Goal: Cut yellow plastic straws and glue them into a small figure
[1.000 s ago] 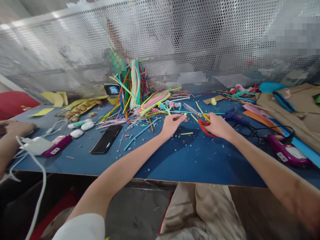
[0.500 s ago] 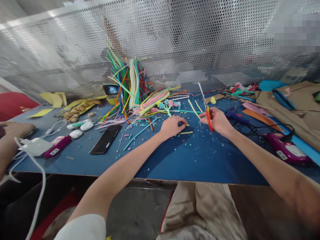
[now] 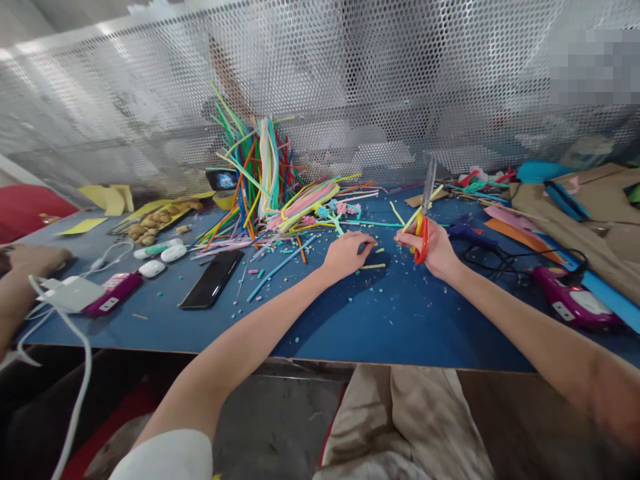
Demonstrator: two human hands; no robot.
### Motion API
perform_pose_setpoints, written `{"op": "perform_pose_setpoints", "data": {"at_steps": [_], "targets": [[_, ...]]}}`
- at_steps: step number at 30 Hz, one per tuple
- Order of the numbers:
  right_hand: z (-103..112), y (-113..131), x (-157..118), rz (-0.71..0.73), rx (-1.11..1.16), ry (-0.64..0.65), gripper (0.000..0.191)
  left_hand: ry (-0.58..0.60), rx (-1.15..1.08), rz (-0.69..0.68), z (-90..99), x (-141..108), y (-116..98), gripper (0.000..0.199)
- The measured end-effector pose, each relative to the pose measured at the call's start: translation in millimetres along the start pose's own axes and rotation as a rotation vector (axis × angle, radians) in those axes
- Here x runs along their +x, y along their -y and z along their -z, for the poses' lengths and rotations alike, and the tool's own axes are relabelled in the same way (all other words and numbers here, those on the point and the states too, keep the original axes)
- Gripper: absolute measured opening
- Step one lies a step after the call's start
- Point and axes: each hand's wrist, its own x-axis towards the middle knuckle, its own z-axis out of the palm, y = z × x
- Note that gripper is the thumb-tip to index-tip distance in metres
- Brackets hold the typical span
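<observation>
My right hand [image 3: 434, 248] grips red-and-yellow-handled scissors [image 3: 424, 230], blades pointing up and away from me. A yellow pipe cleaner [image 3: 413, 218] is pinched in the same hand and slants up behind the scissors. My left hand [image 3: 346, 256] rests low over the blue table with thumb and index tips brought together; whether anything is between them I cannot make out. Just right of its fingertips lies a short yellow piece [image 3: 380, 250]. A longer yellow piece [image 3: 374, 267] lies below it. Behind my left hand stands a small pastel pipe-cleaner flower [image 3: 336, 220].
Bundled pipe cleaners [image 3: 269, 163] stand at the back. A phone [image 3: 211, 280] and white earbud cases lie left, near a purple power strip [image 3: 113, 293]. On the right are a blue glue gun [image 3: 470, 233], its cable, another purple power strip [image 3: 575, 297] and cardboard. A co-worker's arm reaches in at far left.
My right hand has turned the scissors more upright, and the yellow pipe cleaner now leans right instead of left. My left fingertips have come off the short yellow piece.
</observation>
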Motion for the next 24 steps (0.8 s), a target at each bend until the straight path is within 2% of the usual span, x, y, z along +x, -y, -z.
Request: {"op": "perform_pose_setpoints", "data": {"at_steps": [5,8,16,20,24], "targets": [[-5.5,5.6,-4.2,0.018,-0.123,-0.001,0.037,-0.076,-0.044,0.031,3.6,-0.6,-5.2,0.018],[-10.1,9.9,-7.9,0.004,-0.156,0.009,0.036,-0.072,-0.191,0.061,4.9,-0.5,-9.3,0.021],[-17.6,12.7,-15.9,0.007,0.042,0.039,0.026,0.041,-0.855,0.237,1.0,-3.6,-26.7,0.036],[-18.2,5.0,-12.0,0.016,0.083,0.017,0.025,0.128,-1.018,0.366,-3.2,-5.1,-28.4,0.045],[-19.4,-0.9,-7.6,0.012,0.163,0.028,0.024,0.164,-1.093,0.385,-3.9,-4.5,-27.3,0.047]]}}
